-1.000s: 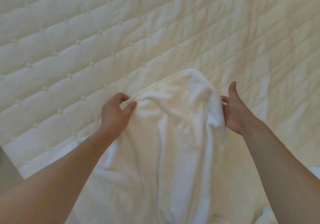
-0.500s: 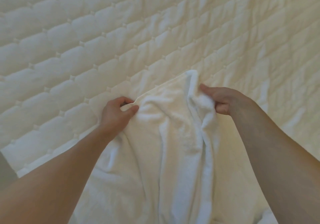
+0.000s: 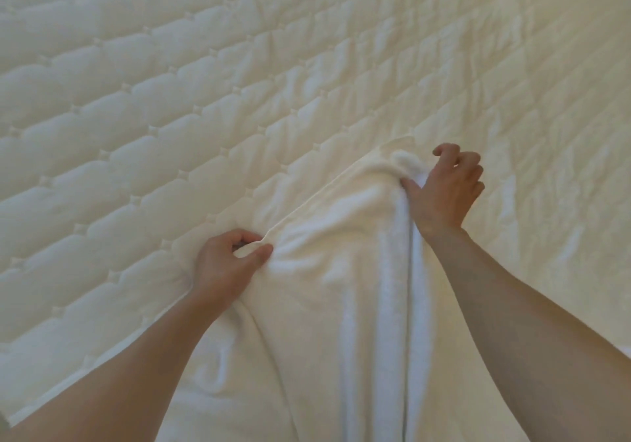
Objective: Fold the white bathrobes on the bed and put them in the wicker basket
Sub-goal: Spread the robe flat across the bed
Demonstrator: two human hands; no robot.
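Fingers (image 3: 246,237) of the left hand (image 3: 223,267) curled under, thumb closed against forefinger, pinching the near-left corner of the white bathrobe (image 3: 341,243) at its hemmed top edge. Wrist low, forearm reaching up from lower left. On the right hand (image 3: 444,195), fingers bent and slightly fanned over the bunched far corner, thumb pressed into the thick fold, gripping it. Forearm angled in from lower right. Spread between both hands on the quilted bed (image 3: 153,100), trailing to the bottom of view, rumpled at lower left.

Bathrobe (image 3: 317,339) cut off by bottom edge, left hand (image 3: 223,271) fingers (image 3: 244,236) partly hidden under its hem
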